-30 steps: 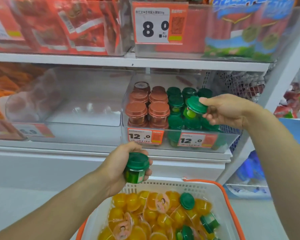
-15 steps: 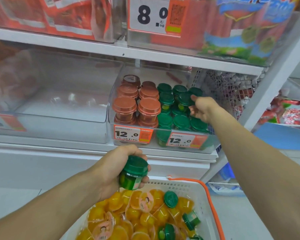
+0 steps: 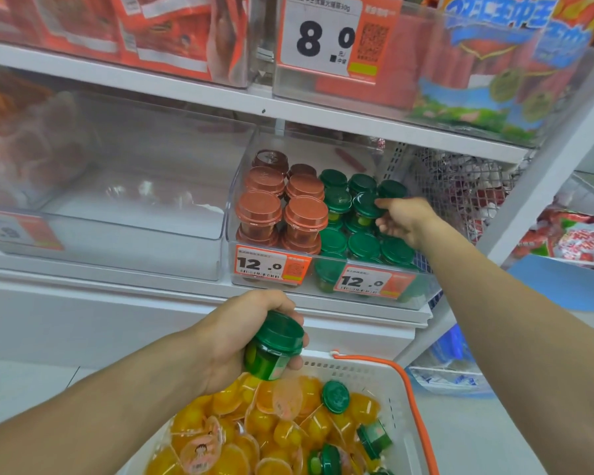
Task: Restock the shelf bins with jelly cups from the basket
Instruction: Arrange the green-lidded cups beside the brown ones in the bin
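Note:
A clear shelf bin (image 3: 232, 214) holds brown-lidded cups (image 3: 282, 207) on its left side and stacked green-lidded jelly cups (image 3: 364, 243) on its right. My right hand (image 3: 403, 219) reaches into the bin, its fingertips pinching a green jelly cup (image 3: 366, 204) on the upper layer. Below the shelf, my left hand (image 3: 234, 341) grips another green jelly cup (image 3: 275, 347), tilted, over the white basket (image 3: 396, 385). The basket holds several yellow jelly cups (image 3: 244, 437) and a few green-lidded ones (image 3: 336, 396).
Left of the filled bin sits a second clear bin (image 3: 134, 207) with nothing visible inside. Red snack packs (image 3: 158, 32) fill the shelf above. A wire mesh panel (image 3: 460, 186) closes the bin's right side. An orange handle (image 3: 415, 399) runs along the basket's right rim.
My right hand carried its green cup from the front of the bin deeper in, onto the upper layer of green cups. The left hand stayed over the basket with its cup.

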Demonstrator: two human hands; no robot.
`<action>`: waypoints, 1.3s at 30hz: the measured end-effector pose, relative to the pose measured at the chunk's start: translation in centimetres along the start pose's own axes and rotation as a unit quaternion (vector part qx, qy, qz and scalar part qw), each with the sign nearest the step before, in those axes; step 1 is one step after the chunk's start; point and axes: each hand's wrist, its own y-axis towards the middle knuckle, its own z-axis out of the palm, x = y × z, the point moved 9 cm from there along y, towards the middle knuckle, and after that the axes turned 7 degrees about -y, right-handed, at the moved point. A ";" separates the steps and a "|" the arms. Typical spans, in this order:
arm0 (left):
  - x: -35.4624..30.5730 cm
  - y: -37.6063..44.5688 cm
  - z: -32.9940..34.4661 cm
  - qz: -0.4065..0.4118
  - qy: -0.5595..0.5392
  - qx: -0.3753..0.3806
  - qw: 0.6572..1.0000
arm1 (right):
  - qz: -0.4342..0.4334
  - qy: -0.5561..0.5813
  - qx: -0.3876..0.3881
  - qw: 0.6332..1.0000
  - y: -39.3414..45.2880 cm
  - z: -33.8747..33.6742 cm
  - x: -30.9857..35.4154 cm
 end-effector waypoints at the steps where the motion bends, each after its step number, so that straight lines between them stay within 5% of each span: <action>1: 0.0 -0.1 0.1 -0.001 -0.004 0.002 1.000 | 0.000 -0.004 0.002 1.000 0.0 0.1 0.0; 7: -0.3 -0.4 0.3 0.007 -0.090 0.009 0.996 | -0.029 -0.020 -0.030 0.999 -1.2 -0.9 0.6; 10: -0.4 -0.2 0.2 0.016 -0.126 0.012 0.992 | -0.139 -0.144 -0.118 0.973 -4.0 -3.1 2.8; 12: -0.6 -0.1 0.3 0.022 -0.146 0.015 0.989 | -0.219 -0.144 -0.105 0.959 -7.5 -2.9 4.7; 15: -0.8 0.1 0.7 0.033 -0.173 0.018 0.984 | -0.241 -0.180 0.125 0.945 -13.5 1.7 6.1; 17: -1.0 0.0 1.0 0.038 -0.190 0.024 0.981 | -0.223 -0.257 0.307 0.889 -17.7 5.2 5.3; 20: -1.4 -0.4 1.6 0.056 -0.169 0.046 0.983 | -0.185 -0.304 0.426 0.832 -20.8 7.9 3.0; 39: -4.1 -1.6 2.0 0.175 -0.187 0.103 0.961 | -0.296 -0.223 0.337 0.866 -20.5 7.0 5.3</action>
